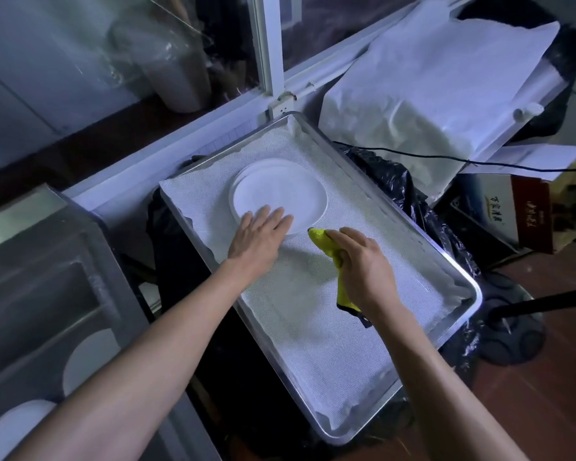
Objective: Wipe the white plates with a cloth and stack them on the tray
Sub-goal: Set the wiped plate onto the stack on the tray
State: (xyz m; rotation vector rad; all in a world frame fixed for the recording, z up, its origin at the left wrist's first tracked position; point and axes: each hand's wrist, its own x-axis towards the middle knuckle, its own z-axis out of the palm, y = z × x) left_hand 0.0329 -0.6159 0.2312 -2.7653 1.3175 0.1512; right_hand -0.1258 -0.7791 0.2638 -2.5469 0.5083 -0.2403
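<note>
A stack of white plates [280, 189] lies at the far end of a metal tray [459, 271] lined with white mesh cloth. My left hand [258, 236] rests flat with straight fingers on the near edge of the top plate. Just right of the stack, my right hand [363, 264] grips a bunched yellow cloth [326, 242] above the tray lining; one end pokes toward the plates and the other hangs below my wrist. More white plates [87, 357] show at the lower left, partly hidden by my left forearm.
A steel cabinet [47, 261] stands at the left. Behind the tray runs a white window frame [270, 61]. A white-covered bundle [429, 94] and a black cable [479, 161] lie to the right, with a box [512, 211] and a black stand base [512, 327] on the wooden floor.
</note>
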